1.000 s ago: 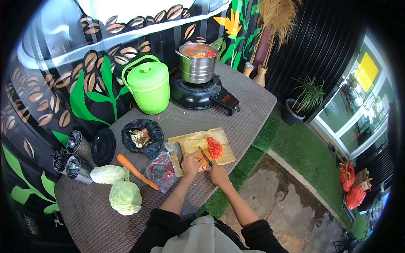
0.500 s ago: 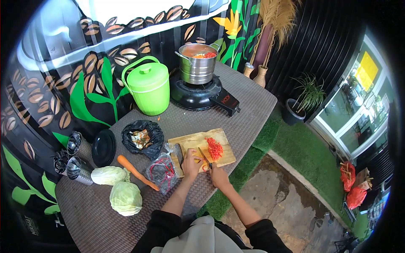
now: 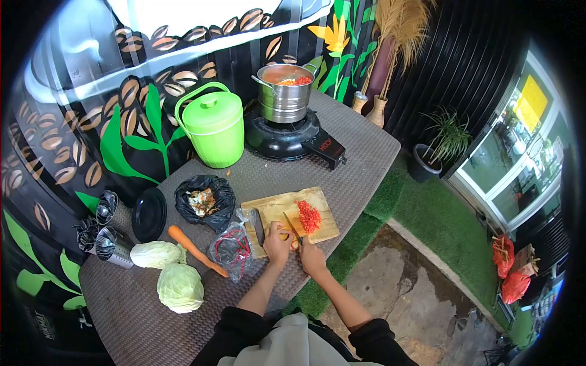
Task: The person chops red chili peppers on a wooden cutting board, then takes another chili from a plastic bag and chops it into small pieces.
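1 cutting board [image 3: 282, 205], 2 cabbages [image 3: 180, 289], 1 pot [image 3: 284, 100]

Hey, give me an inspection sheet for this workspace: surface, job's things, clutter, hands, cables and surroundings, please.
Surface: woven-textured table, with a few small crumbs near the stove.
Job's things: wooden cutting board bearing chopped red pieces; knife with its blade over the board.
Clutter: carrot, pale green cabbage, clear plastic bag and black bag of scraps, all left of the board.
Left hand: fingers curled at the board; whatever they grip is mostly hidden.
Right hand: closed around the knife handle.
Cables: nothing seen.
Surroundings: metal pot on the stove, green lidded bucket beside it; potted plant and glass door beyond.
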`<state>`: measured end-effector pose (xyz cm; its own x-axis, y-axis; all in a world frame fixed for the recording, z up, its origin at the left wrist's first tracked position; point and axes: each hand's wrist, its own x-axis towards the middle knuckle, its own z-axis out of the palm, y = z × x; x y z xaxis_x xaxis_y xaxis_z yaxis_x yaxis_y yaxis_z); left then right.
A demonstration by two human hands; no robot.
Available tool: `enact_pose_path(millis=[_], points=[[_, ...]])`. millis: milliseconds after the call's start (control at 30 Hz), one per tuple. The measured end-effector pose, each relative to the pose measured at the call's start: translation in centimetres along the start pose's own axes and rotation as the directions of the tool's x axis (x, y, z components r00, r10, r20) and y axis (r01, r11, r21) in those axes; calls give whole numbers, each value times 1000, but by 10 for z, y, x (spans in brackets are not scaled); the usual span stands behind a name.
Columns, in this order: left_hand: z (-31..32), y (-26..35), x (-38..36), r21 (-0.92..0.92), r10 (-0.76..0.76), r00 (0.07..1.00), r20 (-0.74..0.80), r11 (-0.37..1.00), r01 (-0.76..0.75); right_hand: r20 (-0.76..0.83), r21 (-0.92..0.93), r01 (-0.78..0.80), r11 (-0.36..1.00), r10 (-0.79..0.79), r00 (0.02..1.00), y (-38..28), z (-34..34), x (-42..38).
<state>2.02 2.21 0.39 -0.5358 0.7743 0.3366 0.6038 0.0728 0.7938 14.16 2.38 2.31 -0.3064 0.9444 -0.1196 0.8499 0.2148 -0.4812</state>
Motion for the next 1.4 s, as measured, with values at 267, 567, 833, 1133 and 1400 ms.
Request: enact_pose_path(millis=[267, 567, 833, 1133, 1400], points=[[1, -7, 1, -97, -34, 999, 25, 995, 37, 23, 25, 78, 997, -79, 997, 10, -8, 7], [-5, 1, 1, -27, 28, 1000, 8, 999, -28, 77, 27, 99, 995, -101, 992, 14, -13, 14], [-7, 0, -3, -27, 50, 999, 10, 998, -50, 51, 36, -2, 999, 0, 999, -5, -10, 4], [-2, -9, -3, -109, 8, 999, 38, 994, -3, 69, 35, 47, 998, -50, 996, 6, -12, 7], [-4, -3, -3, -27, 48, 999, 17, 999, -48, 12, -10, 57, 998, -57, 998, 1, 3, 5]])
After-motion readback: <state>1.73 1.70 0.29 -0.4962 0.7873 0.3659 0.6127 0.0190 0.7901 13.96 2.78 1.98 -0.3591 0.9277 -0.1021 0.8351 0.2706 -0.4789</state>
